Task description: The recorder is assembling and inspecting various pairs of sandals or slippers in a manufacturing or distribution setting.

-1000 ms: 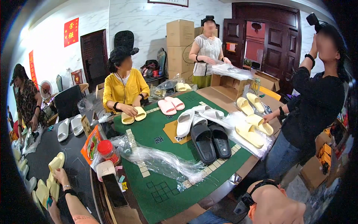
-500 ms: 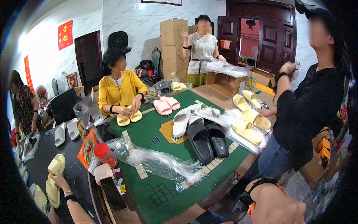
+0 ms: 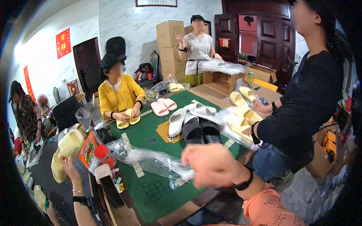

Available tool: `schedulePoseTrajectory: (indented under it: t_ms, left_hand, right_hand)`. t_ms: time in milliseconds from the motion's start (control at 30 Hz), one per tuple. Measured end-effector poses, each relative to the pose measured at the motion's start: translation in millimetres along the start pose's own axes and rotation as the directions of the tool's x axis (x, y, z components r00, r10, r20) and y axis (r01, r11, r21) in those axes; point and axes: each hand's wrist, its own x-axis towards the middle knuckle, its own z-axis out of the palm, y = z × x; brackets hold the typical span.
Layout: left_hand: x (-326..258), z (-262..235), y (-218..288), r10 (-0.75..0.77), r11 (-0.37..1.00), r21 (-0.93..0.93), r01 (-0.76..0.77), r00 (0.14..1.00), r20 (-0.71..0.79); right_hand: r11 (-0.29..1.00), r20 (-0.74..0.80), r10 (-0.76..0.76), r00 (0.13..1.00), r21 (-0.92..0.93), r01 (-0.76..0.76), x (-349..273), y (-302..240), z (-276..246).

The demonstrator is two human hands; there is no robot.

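Note:
At the left, my left hand (image 3: 69,167) is closed on a ribbed pale yellow slipper (image 3: 73,145), tilted up above the black table. A second yellow slipper (image 3: 57,167) overlaps it just beside my fingers. My right hand (image 3: 207,165), below an orange sleeve, hangs over the near side of the green table mat. It is blurred, with its fingers curled, and I cannot make out anything in it. Partly behind it lie two black slippers (image 3: 193,132), with white slippers (image 3: 176,122) heaped beyond.
Clear plastic bags (image 3: 151,160), a red-lidded jar (image 3: 102,152) and a phone (image 3: 111,192) lie on the mat's left side. Pink slippers (image 3: 159,108) sit farther back. Co-workers stand or sit around, one in black (image 3: 305,94) handling yellow slippers at the right.
My right hand has swung left and up, over the mat by the black slippers. My left hand has raised the yellow slipper. The co-worker in black has lowered a hand to the yellow slippers.

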Motion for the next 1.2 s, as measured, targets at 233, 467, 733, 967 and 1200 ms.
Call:
schedulePoseTrajectory:
  t_ms: [233,467,733,967,1200]
  left_hand:
    - [-95,88,153,0.090,0.936,-0.349,0.052,0.921,0.378]
    - [-207,120,182,0.096,0.886,-0.303,0.351,0.501,0.860]
    - [-242,130,182,0.044,0.888,-0.234,0.395,0.434,0.900]
    - [-291,138,171,-0.478,0.515,-0.344,0.785,0.596,0.645]
    - [-308,128,164,-0.396,-0.067,-0.244,0.968,0.198,0.897]
  right_hand:
    - [0.627,-0.133,0.778,0.614,0.098,-0.773,-40,112,26]
    - [-0.144,0.409,0.696,0.591,0.885,-0.443,-72,120,70]
    - [-0.117,0.298,0.840,0.453,0.916,-0.385,-112,115,72]
    - [0.191,-0.023,0.844,0.536,0.947,-0.260,-101,112,77]
    - [0.448,-0.269,0.787,0.555,0.869,-0.213,-106,113,88]
